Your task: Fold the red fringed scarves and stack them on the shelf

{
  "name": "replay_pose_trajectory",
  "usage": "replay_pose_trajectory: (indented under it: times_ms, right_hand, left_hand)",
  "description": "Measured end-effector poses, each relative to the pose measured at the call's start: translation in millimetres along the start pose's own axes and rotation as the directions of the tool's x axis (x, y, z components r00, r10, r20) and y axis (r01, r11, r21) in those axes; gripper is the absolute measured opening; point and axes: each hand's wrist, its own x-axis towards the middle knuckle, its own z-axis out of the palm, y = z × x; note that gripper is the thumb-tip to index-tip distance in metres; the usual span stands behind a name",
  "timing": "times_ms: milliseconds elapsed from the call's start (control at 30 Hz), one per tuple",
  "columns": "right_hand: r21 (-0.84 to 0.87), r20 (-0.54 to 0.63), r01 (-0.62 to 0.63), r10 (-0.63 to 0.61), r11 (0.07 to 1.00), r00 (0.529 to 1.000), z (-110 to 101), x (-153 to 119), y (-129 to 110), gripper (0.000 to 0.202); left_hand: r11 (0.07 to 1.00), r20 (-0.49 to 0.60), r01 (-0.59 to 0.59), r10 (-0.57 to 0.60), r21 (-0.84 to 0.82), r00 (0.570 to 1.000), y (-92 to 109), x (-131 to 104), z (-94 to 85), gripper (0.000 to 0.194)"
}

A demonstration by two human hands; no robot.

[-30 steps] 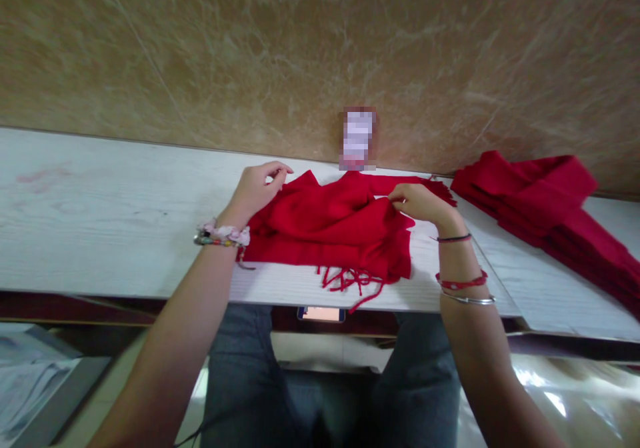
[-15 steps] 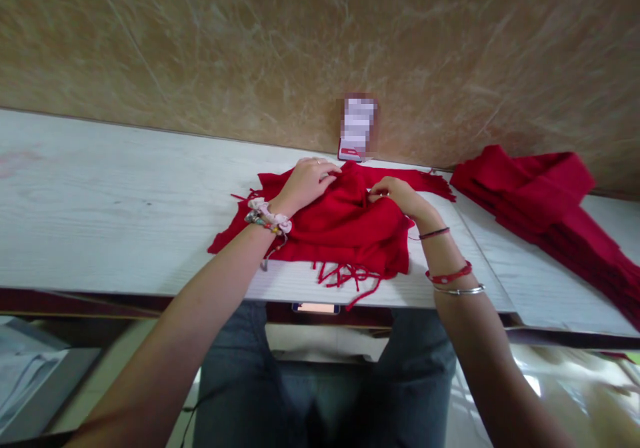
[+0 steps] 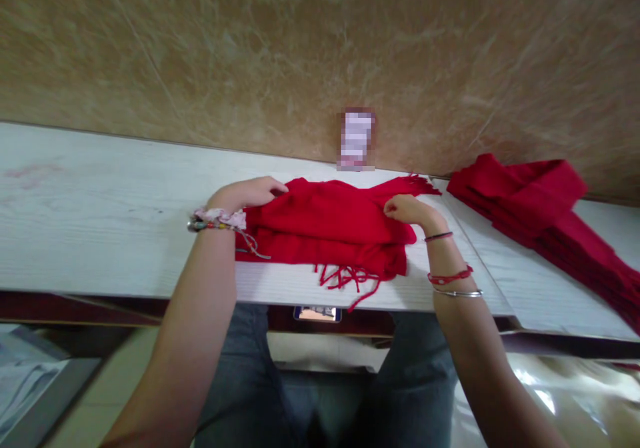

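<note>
Just nearer than the blurred, upright rectangular phone (image 3: 357,138) lies the rumpled red fringed fabric (image 3: 325,211). Left of the phone, the left hand (image 3: 245,193) bends loosely against it; rightward, the right hand (image 3: 407,209) curls narrow (any pinch, I cannot tell). Light, even tension suits such loose folds.

Fringed red cloth (image 3: 330,218): soft, matt textile. White wood-grain tabletop (image 3: 100,208): finely streaked. Brown marble-patterned panel (image 3: 225,68): smooth, faint sheen.
</note>
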Motion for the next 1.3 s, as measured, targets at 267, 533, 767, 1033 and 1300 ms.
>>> replay_pose_trajectory:
  times_ms: [267,533,767,1033,1300]
  right_hand:
    - [0.045,-0.458,-0.004,0.024,0.999,0.888,11.5,9.6,-1.0,0.022]
    - [0.058,-0.338,0.018,0.002,0.998,0.941,41.8,19.5,-23.1,0.019]
    - [0.227,-0.792,0.058,0.149,0.972,0.592,18.8,4.7,-37.0,0.020]
    - [0.322,-0.114,0.441,-0.428,0.838,0.897,-2.9,-8.5,-30.2,0.013]
    - [0.367,-0.245,0.283,-0.202,0.886,0.948,2.5,-1.0,-31.3,0.021]
  left_hand:
    - [0.971,-0.385,0.047,0.049,0.236,0.922,-3.3,6.8,10.9,0.031]
    - [0.981,-0.343,-0.065,0.125,0.181,0.931,24.3,22.3,46.4,0.040]
    - [0.965,-0.744,-0.091,0.249,0.247,0.620,42.1,7.6,34.8,0.024]
    - [0.971,0.101,-0.239,0.240,-0.019,0.965,24.9,-10.5,1.5,0.022]
    - [0.974,-0.140,-0.079,0.050,-0.210,0.989,14.3,-11.0,0.3,0.042]
